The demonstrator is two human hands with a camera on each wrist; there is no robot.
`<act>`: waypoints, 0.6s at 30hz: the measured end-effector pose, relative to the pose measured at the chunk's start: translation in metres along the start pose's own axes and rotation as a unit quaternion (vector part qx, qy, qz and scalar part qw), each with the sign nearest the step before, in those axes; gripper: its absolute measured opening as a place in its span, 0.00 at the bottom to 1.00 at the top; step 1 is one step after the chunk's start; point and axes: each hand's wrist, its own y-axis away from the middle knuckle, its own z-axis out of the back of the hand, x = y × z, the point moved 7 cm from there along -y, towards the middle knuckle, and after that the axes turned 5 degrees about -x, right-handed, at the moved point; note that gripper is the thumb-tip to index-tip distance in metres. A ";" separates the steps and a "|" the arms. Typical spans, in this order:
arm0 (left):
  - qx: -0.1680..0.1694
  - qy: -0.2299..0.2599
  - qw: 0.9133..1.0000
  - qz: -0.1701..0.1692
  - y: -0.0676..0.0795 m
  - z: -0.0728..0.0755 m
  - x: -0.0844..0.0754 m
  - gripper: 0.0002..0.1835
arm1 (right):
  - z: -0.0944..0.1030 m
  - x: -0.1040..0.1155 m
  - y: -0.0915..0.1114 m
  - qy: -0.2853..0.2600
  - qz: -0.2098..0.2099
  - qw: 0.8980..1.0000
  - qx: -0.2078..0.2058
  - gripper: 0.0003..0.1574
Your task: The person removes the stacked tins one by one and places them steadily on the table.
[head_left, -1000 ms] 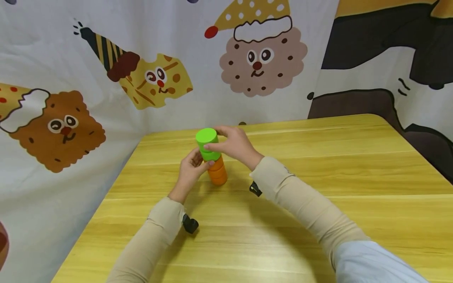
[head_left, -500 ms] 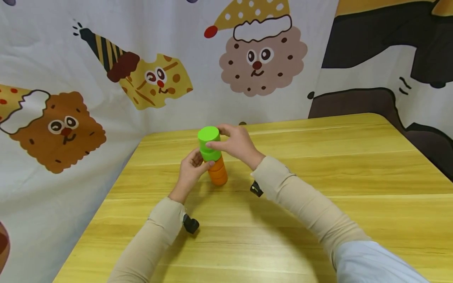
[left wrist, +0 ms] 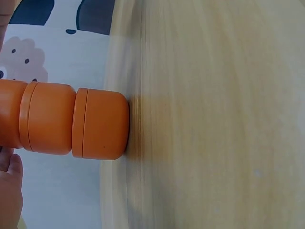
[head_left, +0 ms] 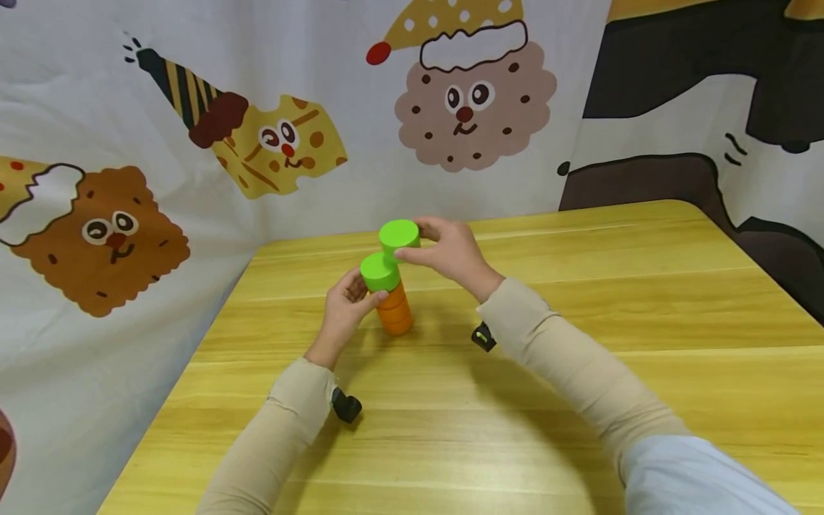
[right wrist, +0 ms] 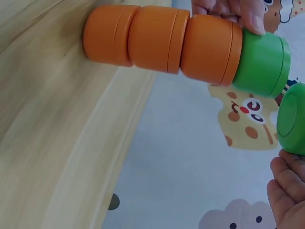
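Three orange round jars (head_left: 395, 315) with lid seams stand stacked on the wooden table, and a green jar (right wrist: 259, 64) of the same kind sits on top of them. My left hand (head_left: 342, 315) grips the upper part of this stack, thumb in front, near where green meets orange. With thumb and fingers, my right hand (head_left: 453, 254) holds a second green jar (head_left: 400, 236) up and to the right of the stack's top. In the right wrist view, this second jar (right wrist: 291, 119) is tilted beside the stacked green one, its rounded base showing.
The wooden table (head_left: 579, 307) extends to the right and toward the front. A white cloth (head_left: 360, 172) printed with cartoon biscuits hangs behind it and along its left side. A black wrist device (head_left: 346, 405) is below the left sleeve.
My right hand has moved right and slightly up, carrying the upper green jar off to the side of the lower green one. My left hand keeps its place on the stack.
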 end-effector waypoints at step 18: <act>-0.007 -0.030 0.999 0.026 0.007 -0.004 -0.022 0.29 | 0.010 -0.036 0.019 -0.022 -0.019 1.000 -0.007 0.35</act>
